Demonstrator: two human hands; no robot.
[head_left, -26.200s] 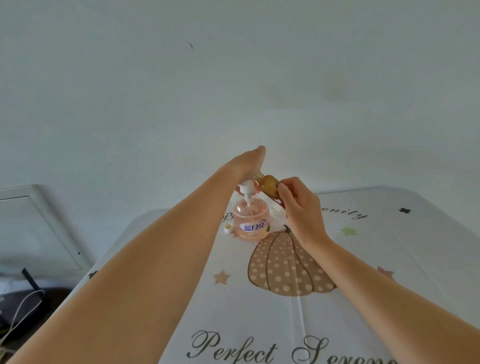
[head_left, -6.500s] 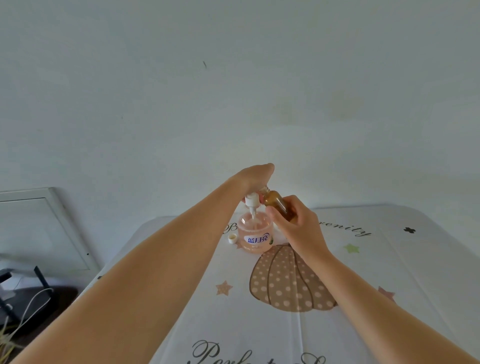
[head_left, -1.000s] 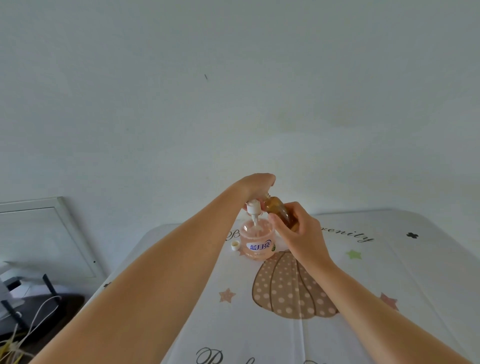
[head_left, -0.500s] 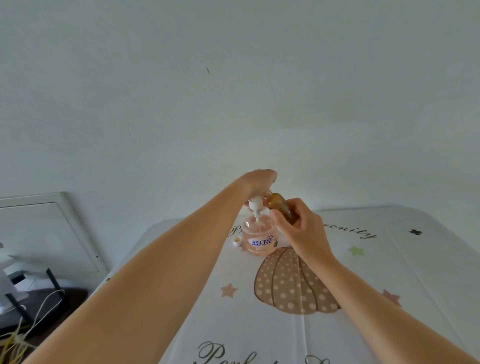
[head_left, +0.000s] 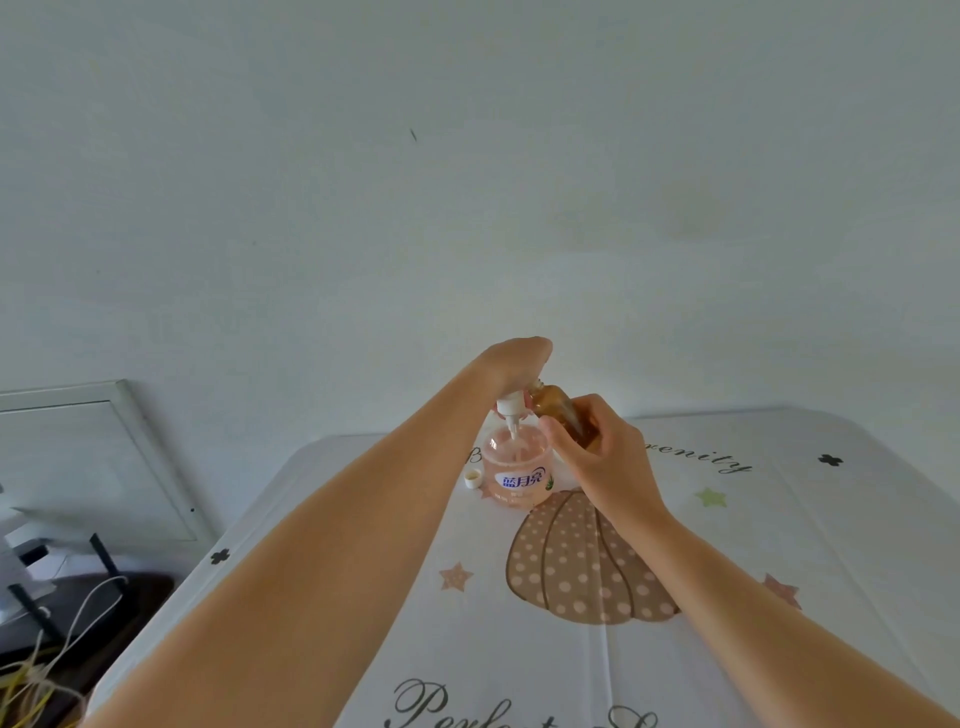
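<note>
- Pale bare wall (head_left: 467, 182) behind, and before it a bench (head_left: 805, 519) under a white cloth with a dotted pumpkin print (head_left: 582, 566).
- At the far middle of the bench, just behind the pumpkin print, pink soap bottle (head_left: 517, 470) upright; within reach of both arms, so easy to work on from above.
- Over the white pump head (head_left: 508, 408), left grip (head_left: 514, 364) bent down and closed on it from the top, fingers mostly hidden; probably to press soap out and to steady the bottle.
- Around a small amber bottle (head_left: 558, 410), right grip (head_left: 608, 457) wrapped; bottle tilted, open mouth up against the pump, apparently to catch the soap. Exact contact with the spout not possible to tell.
- Just left of the soap bottle, small white cap (head_left: 472, 478) on the cloth, seemingly from the amber bottle and parked close for closing later.
- Far left, off the bench: framed pane (head_left: 78, 457) against the wall, dark stand with cables (head_left: 62, 597) below.
</note>
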